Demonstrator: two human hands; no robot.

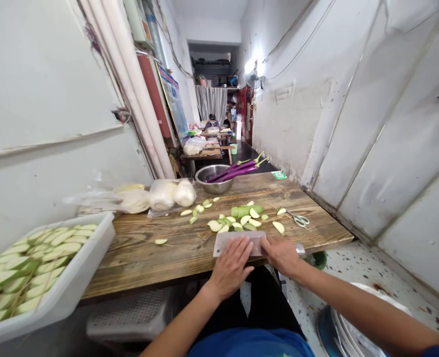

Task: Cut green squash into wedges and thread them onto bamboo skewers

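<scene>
My right hand (282, 255) is closed round the handle of a cleaver (221, 243), whose broad blade lies nearly flat near the table's front edge. My left hand (232, 263) rests on the blade with its fingers stretched out flat. Just beyond the blade are scattered pale slices (254, 222) of a green-skinned vegetable. Among them lies a longer green piece (240, 212) of the same vegetable. One lone slice (161, 241) sits apart to the left. Whatever may be under the blade is hidden.
A white tub (105, 229) of cut slices stands at left. Bagged white items (163, 194) and a metal bowl (219, 187) with purple eggplants (237, 171) are at the table's far side. Scissors (300, 219) lie right. A person (212, 122) sits far back.
</scene>
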